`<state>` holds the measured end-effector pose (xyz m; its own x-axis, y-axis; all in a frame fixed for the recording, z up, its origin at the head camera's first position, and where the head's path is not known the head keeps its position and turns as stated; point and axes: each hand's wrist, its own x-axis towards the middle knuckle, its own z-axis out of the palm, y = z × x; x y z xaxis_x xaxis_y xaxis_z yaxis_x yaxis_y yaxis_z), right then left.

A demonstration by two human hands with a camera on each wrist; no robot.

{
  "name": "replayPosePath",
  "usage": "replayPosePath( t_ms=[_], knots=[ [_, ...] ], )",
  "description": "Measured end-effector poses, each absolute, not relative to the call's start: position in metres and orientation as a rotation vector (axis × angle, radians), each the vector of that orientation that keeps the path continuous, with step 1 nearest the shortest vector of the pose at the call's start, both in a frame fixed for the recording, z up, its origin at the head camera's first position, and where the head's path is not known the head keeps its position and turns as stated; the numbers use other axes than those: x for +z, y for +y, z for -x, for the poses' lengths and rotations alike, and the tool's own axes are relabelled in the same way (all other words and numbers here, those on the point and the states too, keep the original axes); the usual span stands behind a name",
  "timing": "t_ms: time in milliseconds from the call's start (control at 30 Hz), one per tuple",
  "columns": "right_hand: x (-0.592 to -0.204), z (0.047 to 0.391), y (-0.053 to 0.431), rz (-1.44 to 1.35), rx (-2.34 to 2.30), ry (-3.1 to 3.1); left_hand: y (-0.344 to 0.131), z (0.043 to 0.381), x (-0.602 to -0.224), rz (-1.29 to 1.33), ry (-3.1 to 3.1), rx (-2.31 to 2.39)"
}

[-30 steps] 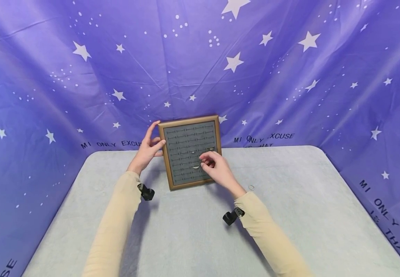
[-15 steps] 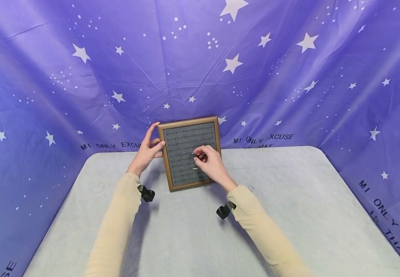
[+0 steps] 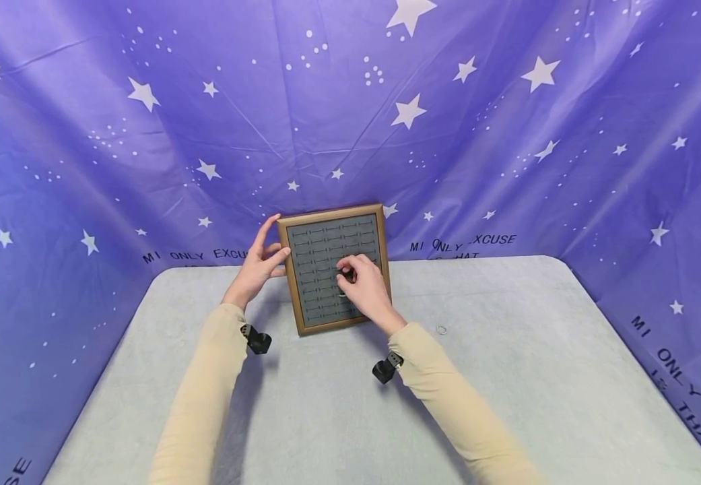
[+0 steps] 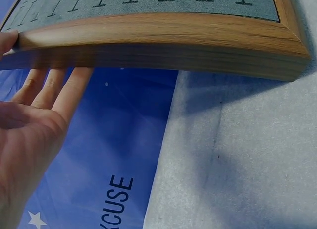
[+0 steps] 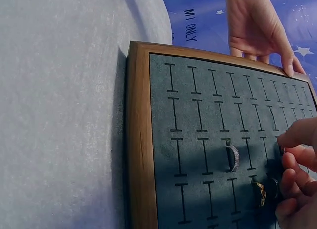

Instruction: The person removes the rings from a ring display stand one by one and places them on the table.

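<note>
A ring display board (image 3: 320,246), dark grey with rows of slots in a wooden frame, stands leaning back on the table. My left hand (image 3: 257,266) grips its left edge, thumb on the front and fingers at the side and behind. Over the middle of the board, my right hand (image 3: 363,286) pinches a small ring (image 5: 284,150) between thumb and fingertip, most of it covered by the fingers. Below in the head view, a silver ring (image 5: 233,158) sits in a slot. A gold twisted ring (image 5: 260,193) sits in another slot close to the right hand.
One loose ring (image 3: 442,330) lies on the grey table (image 3: 508,377), right of the board. A purple star-printed cloth (image 3: 350,101) hangs behind and along both sides. Black wrist cameras (image 3: 257,339) are strapped on both sleeves.
My right hand has moved left across the board, from beside the right-hand ring to the ring in the middle. My left hand and the board have stayed in place.
</note>
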<state>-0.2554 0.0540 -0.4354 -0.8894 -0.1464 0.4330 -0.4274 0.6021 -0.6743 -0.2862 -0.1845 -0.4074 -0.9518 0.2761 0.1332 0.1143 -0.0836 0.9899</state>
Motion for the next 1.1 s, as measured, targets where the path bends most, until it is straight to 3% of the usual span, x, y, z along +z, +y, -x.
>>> replayPosePath(
  t_ms=[400, 1100],
  knots=[
    [-0.434, 0.258, 0.052, -0.404, 1.075, -2.557, -0.182, 0.284, -0.405, -0.432, 2.071, 2.171],
    [-0.437, 0.241, 0.070, -0.618, 1.371, -2.356, -0.182, 0.285, -0.408, -0.456, 2.059, 2.200]
  ],
)
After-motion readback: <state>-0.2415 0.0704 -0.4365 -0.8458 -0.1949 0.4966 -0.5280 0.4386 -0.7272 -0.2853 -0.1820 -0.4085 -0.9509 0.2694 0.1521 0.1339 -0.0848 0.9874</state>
